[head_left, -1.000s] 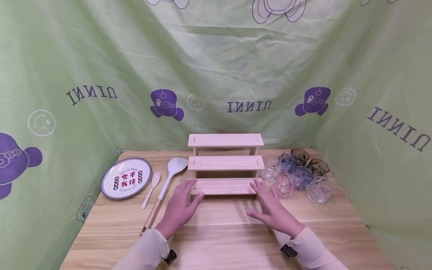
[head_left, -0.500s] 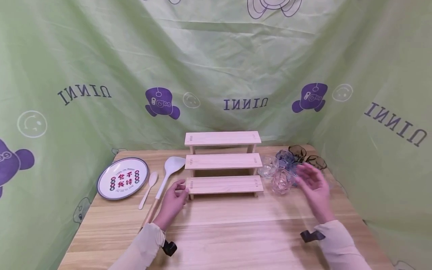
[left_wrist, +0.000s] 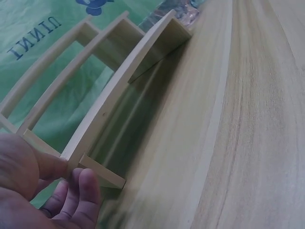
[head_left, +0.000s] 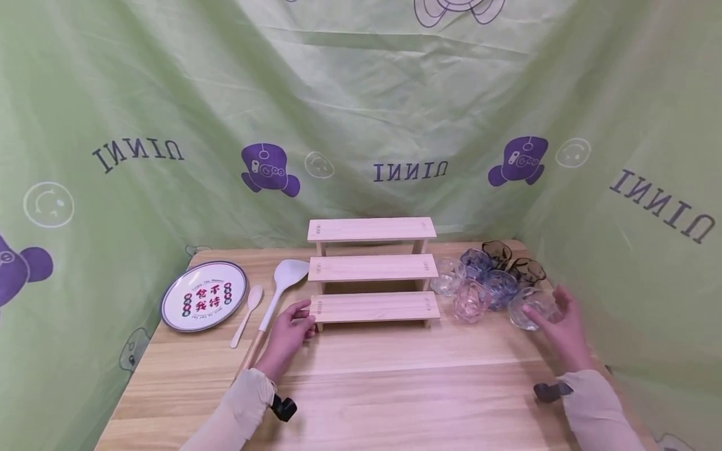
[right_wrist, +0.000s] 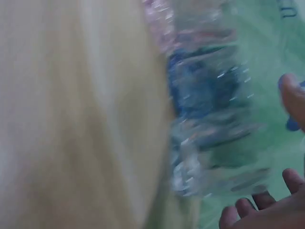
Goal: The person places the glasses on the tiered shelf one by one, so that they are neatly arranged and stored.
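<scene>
The left hand [head_left: 286,338] pinches, thumb [left_wrist: 50,167] above curled fingers [left_wrist: 87,191] — well to its right, the right hand [head_left: 566,335] is spread, thumb apart from its fingers.

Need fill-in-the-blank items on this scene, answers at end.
1. The left hand holds the pale wooden three-tier stand by its ____ shelf.
2. In the head view, the clear round cup near the right hand lies to the ____ of the stand.
3. The small pale spoon lies ____ the round white blue-rimmed plate and the white ladle with a wooden handle.
4. Exactly ____ smoky brown see-through cups are visible.
Missing words: lowest; right; between; two.
</scene>
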`<control>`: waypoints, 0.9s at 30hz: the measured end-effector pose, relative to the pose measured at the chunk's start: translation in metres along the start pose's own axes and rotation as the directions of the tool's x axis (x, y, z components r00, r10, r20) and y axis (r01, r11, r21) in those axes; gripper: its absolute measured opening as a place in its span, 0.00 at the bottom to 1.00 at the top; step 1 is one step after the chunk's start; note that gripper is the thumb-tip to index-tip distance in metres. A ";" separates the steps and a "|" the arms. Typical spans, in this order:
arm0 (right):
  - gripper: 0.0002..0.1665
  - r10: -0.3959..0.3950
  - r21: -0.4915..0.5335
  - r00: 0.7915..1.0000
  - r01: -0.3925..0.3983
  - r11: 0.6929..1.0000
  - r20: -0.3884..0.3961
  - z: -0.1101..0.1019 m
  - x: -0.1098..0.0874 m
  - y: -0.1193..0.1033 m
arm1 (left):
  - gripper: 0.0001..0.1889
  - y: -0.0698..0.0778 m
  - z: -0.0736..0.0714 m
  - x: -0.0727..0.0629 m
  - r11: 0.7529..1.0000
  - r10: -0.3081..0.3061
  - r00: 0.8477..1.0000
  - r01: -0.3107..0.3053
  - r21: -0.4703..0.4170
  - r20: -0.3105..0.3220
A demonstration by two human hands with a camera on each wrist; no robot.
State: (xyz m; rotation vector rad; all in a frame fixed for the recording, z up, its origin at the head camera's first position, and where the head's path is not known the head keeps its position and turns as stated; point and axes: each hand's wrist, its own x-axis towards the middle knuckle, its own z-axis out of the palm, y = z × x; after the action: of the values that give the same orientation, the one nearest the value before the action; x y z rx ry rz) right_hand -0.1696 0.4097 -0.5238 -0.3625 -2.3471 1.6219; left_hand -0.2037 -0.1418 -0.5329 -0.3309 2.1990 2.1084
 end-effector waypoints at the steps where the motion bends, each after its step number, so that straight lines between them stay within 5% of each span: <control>1: 0.60 0.007 -0.022 0.999 -0.006 1.000 0.046 -0.001 0.000 0.005 | 0.24 0.000 0.000 0.000 1.000 0.003 1.000 -0.003 0.001 -0.003; 5: 0.63 0.016 -0.072 0.992 -0.007 0.997 0.125 -0.004 0.001 0.019 | 0.24 -0.003 0.000 0.000 1.000 0.005 1.000 -0.005 0.002 -0.007; 13: 0.62 -0.006 -0.143 0.993 0.024 0.989 0.122 -0.001 0.010 0.025 | 0.22 -0.006 -0.002 0.001 1.000 0.023 1.000 -0.023 -0.014 -0.016; 21: 0.56 0.042 -0.139 0.998 -0.034 0.990 0.054 0.005 0.009 0.020 | 0.22 -0.007 -0.003 0.001 0.999 0.032 0.999 -0.032 -0.003 -0.021; 27: 0.46 0.039 -0.047 0.996 -0.043 0.998 -0.076 0.009 0.002 0.011 | 0.22 -0.008 -0.004 0.001 0.999 0.044 0.999 -0.044 0.010 -0.011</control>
State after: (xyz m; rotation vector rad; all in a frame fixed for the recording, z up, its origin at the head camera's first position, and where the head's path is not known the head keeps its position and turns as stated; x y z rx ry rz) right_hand -0.1746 0.4062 -0.5368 -0.4766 -2.3406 1.5440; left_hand -0.2025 -0.1461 -0.5408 -0.2979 2.2421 2.1223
